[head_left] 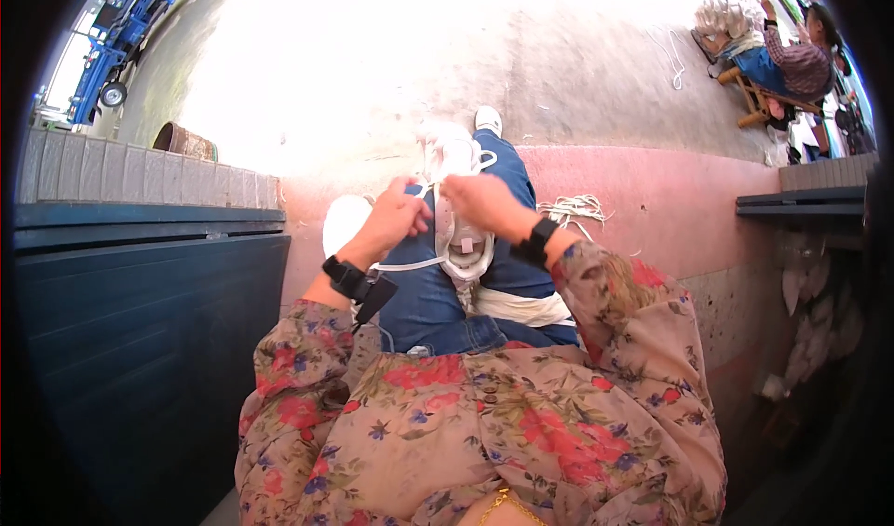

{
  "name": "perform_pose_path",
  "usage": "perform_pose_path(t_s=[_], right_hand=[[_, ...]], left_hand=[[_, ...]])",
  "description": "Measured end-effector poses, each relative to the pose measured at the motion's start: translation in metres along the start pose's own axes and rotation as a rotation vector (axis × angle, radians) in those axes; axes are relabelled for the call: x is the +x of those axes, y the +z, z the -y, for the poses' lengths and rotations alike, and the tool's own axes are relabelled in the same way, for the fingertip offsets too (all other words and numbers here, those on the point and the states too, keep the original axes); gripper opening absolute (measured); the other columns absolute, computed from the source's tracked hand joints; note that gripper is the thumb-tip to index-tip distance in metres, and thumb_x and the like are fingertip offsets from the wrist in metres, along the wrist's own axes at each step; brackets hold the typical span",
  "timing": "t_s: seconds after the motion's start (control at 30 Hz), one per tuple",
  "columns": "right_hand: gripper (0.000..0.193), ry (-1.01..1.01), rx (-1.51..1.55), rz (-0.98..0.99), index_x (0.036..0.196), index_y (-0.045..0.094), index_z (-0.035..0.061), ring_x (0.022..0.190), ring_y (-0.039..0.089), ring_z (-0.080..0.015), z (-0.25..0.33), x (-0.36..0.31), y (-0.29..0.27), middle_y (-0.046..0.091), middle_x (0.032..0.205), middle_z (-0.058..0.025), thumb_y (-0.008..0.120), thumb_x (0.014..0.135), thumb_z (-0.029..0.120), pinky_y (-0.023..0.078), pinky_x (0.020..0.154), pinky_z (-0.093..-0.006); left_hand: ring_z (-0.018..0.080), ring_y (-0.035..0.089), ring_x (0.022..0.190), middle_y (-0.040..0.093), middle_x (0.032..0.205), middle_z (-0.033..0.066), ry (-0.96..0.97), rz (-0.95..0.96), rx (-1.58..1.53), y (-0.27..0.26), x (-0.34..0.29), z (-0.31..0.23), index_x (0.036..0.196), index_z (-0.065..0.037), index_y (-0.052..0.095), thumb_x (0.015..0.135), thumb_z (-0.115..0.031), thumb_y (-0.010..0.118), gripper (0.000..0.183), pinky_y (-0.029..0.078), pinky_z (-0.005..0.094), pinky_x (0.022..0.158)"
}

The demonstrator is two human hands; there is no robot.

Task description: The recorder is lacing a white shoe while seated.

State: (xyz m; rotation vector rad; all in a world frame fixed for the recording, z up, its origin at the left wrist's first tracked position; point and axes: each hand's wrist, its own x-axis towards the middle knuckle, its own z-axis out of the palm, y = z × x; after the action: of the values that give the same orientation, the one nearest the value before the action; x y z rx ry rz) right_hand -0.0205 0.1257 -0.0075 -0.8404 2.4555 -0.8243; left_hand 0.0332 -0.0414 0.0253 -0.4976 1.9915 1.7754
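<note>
A floral blouse (484, 424) fills the bottom of the view, and both forearms reach up from it over a lap in blue jeans (433, 303). Each wrist wears a black band. On the jeans lies a white shoe upper (463, 233), a pale moulded piece running along the thigh, with a white cord (410, 265) trailing from its left side across the jeans.

The left hand (396, 217) sits at the left edge of the shoe upper, fingers curled shut and pinching the cord or the edge there; which of the two cannot be told. The right hand (480, 200) rests on the top of the shoe upper, fingers bent down and closed on its upper part.

Just right of the shoe upper, past the knee, a loose bundle of white cord (577, 209) lies on the pink step (670, 209). Above the shoe upper a white sneaker (487, 119) shows at the end of the leg. Left of the shoe upper stands a dark blue gate (140, 321).

Far off, up and right of the shoe upper, another person (792, 56) sits on a wooden stool on the concrete yard (466, 42). Far up and left stands a blue vehicle (116, 42).
</note>
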Motion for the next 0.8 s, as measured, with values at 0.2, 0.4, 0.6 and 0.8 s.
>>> perform_pose_path(t_s=[0.2, 0.4, 0.6, 0.8], right_hand=[[0.02, -0.066, 0.008, -0.061, 0.087, 0.058, 0.0087, 0.076, 0.057, -0.0343, -0.027, 0.032, -0.005, 0.059, 0.077, -0.0181, 0.056, 0.077, 0.026, 0.045, 0.066, -0.0401], [0.024, -0.001, -0.029, -0.186, 0.081, 0.052, 0.0004, 0.078, 0.056, -0.0372, -0.032, 0.033, 0.004, 0.058, 0.078, -0.0205, 0.049, 0.082, 0.024, 0.044, 0.067, -0.0436], [0.023, 0.019, 0.033, -0.199, 0.081, 0.052, 0.0007, 0.079, 0.055, -0.0379, -0.034, 0.035, 0.008, 0.058, 0.081, -0.0215, 0.05, 0.082, 0.024, 0.043, 0.067, -0.0439], [0.026, 0.033, 0.041, -0.193, 0.084, 0.052, 0.0001, 0.08, 0.055, -0.038, -0.034, 0.035, 0.011, 0.057, 0.081, -0.0223, 0.047, 0.084, 0.025, 0.043, 0.068, -0.0442]], left_hand=[[0.0122, 0.053, 0.05, 0.057, 0.062, 0.0071, -0.005, -0.106, 0.18, 0.009, 0.029, 0.016, 0.085, 0.002, 0.06, 0.08, -0.015, 0.05, 0.02, 0.041, 0.0245, 0.047], [0.0331, 0.06, 0.073, 0.061, 0.076, 0.0202, 0.277, -0.257, 0.524, 0.012, 0.059, 0.033, 0.08, 0.0, 0.063, 0.077, -0.02, 0.053, 0.023, 0.046, 0.0403, 0.068], [0.036, 0.057, 0.072, 0.059, 0.072, 0.0214, 0.332, -0.303, 0.855, 0.016, 0.066, 0.029, 0.076, -0.001, 0.062, 0.077, -0.019, 0.052, 0.021, 0.046, 0.0421, 0.066], [0.0358, 0.058, 0.072, 0.059, 0.075, 0.0194, 0.273, -0.207, 1.076, 0.022, 0.061, 0.009, 0.075, -0.003, 0.06, 0.077, -0.016, 0.049, 0.018, 0.046, 0.0438, 0.065]])
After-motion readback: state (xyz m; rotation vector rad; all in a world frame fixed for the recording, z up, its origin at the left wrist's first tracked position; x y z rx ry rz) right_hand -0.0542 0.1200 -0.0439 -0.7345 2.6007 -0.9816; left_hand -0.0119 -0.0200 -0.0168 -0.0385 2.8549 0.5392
